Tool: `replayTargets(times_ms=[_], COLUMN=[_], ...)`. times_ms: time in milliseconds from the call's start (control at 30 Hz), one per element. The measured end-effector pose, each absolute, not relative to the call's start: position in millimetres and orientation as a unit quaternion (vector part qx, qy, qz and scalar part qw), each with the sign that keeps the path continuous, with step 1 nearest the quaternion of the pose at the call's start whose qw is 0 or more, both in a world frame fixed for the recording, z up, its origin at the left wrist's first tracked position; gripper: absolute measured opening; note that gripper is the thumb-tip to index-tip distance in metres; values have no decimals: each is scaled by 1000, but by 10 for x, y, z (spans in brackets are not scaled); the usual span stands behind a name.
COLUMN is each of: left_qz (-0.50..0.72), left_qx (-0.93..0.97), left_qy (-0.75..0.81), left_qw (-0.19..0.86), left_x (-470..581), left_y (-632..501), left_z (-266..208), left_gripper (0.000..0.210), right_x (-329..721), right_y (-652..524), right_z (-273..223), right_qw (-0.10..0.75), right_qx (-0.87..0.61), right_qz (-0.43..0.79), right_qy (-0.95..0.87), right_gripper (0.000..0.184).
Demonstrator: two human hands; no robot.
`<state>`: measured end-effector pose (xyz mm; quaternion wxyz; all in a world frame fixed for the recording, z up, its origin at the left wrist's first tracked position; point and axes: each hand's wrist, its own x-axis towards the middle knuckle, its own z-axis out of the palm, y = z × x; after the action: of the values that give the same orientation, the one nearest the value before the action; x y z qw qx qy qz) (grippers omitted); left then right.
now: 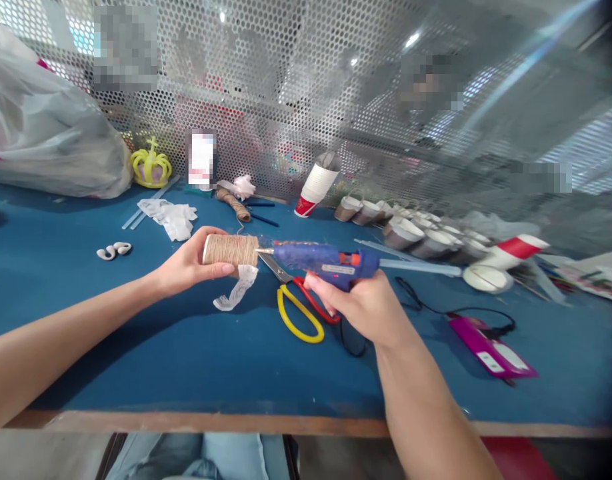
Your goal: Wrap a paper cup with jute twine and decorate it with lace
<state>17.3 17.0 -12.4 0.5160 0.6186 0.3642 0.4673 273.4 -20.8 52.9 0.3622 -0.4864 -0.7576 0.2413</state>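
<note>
My left hand (pixel 199 263) is wrapped round a paper cup (pixel 230 250) wound with brown twine, held on its side with its white rim toward my palm. A strip of white lace (pixel 236 290) hangs from the cup. In my right hand (pixel 363 300) is a blue glue gun (pixel 311 257), a long clear glue stick (pixel 421 267) sticking out of its back. The gun's metal nozzle meets the cup's right end; whether it touches I cannot tell. Scissors (pixel 301 320) with one yellow and one red handle lie beneath the gun.
White lace (pixel 171 217), a twine bundle (pixel 233 203) and a yellow crown (pixel 151 167) lie behind my left hand. Stacked paper cups (pixel 316 187) lean at the mesh panel (pixel 276 100). Twine-wrapped cups (pixel 406 230) line the back right. A purple power strip (pixel 491 347) with a black cable lies right.
</note>
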Motion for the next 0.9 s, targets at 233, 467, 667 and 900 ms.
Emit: replayTargets(times_ms=[233, 467, 667, 900], left_qz=[472, 476, 477, 472], left_qx=[615, 610, 612, 618], left_qy=[380, 379, 373, 365], left_qw=[504, 508, 508, 512], left_x=[189, 199, 195, 191], left_y=[164, 154, 157, 166], left_z=[-116, -98, -111, -121], left_gripper=[50, 51, 50, 53], right_x=[2759, 2772, 2761, 2748], right_y=[-240, -216, -234, -230], right_z=[494, 472, 493, 511], right_qw=[336, 329, 328, 337], right_qx=[-496, -486, -494, -494], right_qz=[219, 214, 211, 190], right_qy=[-770, -781, -777, -779], right_gripper=[14, 13, 12, 13])
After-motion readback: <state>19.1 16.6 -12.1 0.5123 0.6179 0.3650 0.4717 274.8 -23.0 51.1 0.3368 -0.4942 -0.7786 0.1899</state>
